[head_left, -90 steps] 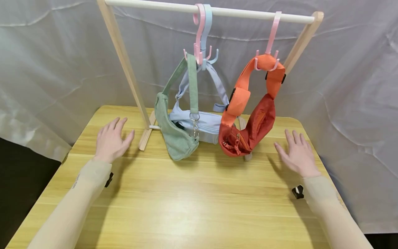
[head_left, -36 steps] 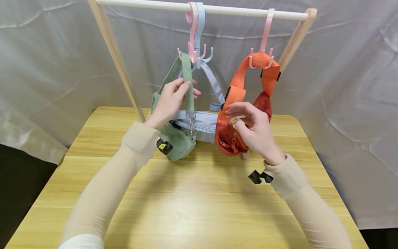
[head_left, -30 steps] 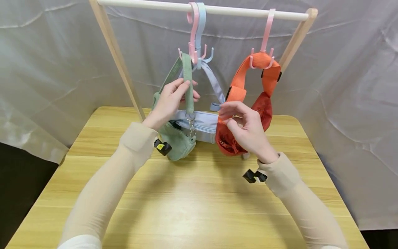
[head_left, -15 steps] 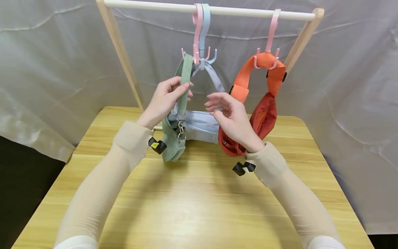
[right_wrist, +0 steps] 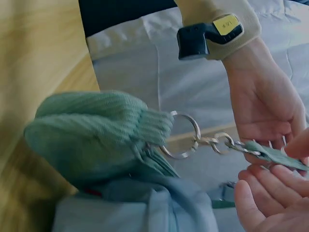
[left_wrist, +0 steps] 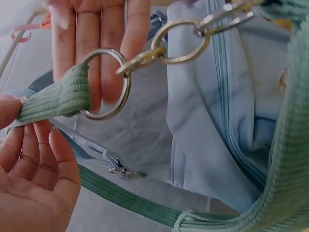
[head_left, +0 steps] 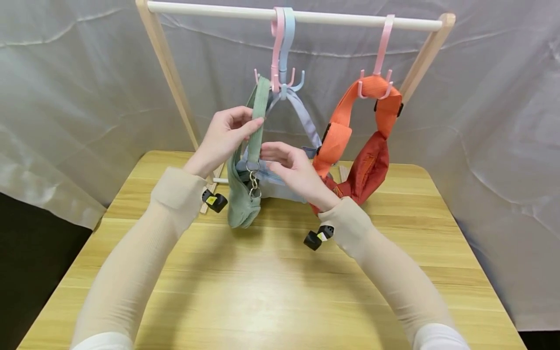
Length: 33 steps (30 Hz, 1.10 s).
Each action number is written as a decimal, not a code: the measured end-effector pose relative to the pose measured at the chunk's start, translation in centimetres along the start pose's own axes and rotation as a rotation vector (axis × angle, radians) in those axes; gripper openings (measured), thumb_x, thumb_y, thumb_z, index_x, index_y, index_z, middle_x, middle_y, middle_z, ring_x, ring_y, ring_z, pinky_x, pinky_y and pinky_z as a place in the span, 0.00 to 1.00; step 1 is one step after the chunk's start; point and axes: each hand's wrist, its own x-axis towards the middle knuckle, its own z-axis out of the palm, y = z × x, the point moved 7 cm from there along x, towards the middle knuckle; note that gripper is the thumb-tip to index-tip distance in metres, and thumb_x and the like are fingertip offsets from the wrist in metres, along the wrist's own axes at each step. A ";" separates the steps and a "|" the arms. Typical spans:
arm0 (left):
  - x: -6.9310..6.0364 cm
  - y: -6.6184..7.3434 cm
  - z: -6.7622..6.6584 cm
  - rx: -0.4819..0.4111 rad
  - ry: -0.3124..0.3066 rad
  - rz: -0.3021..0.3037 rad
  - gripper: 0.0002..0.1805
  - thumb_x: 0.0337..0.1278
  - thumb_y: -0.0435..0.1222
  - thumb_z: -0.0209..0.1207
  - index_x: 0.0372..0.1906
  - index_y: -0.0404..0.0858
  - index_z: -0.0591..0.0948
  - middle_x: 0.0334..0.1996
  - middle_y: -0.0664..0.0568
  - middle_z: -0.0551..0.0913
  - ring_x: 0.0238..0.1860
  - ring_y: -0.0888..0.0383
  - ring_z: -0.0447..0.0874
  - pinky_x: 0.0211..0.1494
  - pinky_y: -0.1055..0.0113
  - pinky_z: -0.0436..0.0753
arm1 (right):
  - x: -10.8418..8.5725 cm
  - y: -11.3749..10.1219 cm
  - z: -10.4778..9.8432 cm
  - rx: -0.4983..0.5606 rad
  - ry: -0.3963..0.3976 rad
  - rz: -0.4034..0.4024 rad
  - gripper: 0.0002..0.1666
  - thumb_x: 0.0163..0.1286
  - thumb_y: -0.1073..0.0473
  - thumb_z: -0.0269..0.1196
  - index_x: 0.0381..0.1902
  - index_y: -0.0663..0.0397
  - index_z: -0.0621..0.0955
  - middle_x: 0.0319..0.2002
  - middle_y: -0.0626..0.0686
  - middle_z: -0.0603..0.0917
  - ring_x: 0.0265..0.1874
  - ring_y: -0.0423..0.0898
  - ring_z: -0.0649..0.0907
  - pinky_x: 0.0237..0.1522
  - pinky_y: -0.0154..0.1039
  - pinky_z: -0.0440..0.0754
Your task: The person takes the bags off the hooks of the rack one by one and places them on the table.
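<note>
A green corduroy shoulder bag (head_left: 240,206) hangs by its strap (head_left: 261,95) from a pink hook hanger (head_left: 277,53). My left hand (head_left: 223,138) pinches that strap between thumb and fingers above its lower end. There a metal ring (left_wrist: 128,89) and short chain (head_left: 253,180) join strap to bag. My right hand (head_left: 295,167) is beside the strap's lower end, fingers extended and slightly bent; in the left wrist view its fingers (left_wrist: 89,48) lie behind the ring, and contact is unclear. Behind hangs a pale blue bag (head_left: 284,192), partly covered by my right hand.
A white rail (head_left: 210,9) on wooden posts carries the hangers. To the right, a red bag (head_left: 369,165) with orange strap hangs from another pink hanger (head_left: 384,46), close to my right forearm. Below is a wooden table (head_left: 262,282); grey cloth (head_left: 494,146) surrounds it.
Both hands came in from the table's sides. My left hand took hold of the green strap and turned the bag; my right hand moved left from the red bag to the strap's lower end.
</note>
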 end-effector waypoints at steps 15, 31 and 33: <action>1.1 -1.2 -1.7 -0.102 0.086 -0.012 0.11 0.72 0.38 0.57 0.49 0.35 0.82 0.30 0.57 0.81 0.31 0.62 0.78 0.39 0.72 0.80 | 1.1 -0.1 1.7 0.170 0.178 -0.066 0.12 0.70 0.71 0.61 0.49 0.74 0.79 0.36 0.71 0.86 0.28 0.37 0.88 0.41 0.41 0.89; 4.9 -3.1 -1.4 0.213 -0.057 0.041 0.24 0.78 0.40 0.47 0.71 0.37 0.68 0.62 0.36 0.78 0.63 0.45 0.76 0.72 0.54 0.71 | 1.0 0.0 1.7 0.261 0.109 -0.044 0.10 0.71 0.73 0.59 0.49 0.74 0.76 0.33 0.49 0.87 0.30 0.40 0.89 0.45 0.46 0.89; 5.2 -3.1 -1.2 0.231 -0.050 0.051 0.23 0.77 0.39 0.48 0.70 0.37 0.70 0.59 0.36 0.79 0.58 0.46 0.79 0.67 0.56 0.74 | 1.0 -0.1 1.6 0.246 0.111 -0.046 0.10 0.71 0.73 0.59 0.49 0.74 0.76 0.34 0.54 0.87 0.30 0.41 0.89 0.45 0.46 0.89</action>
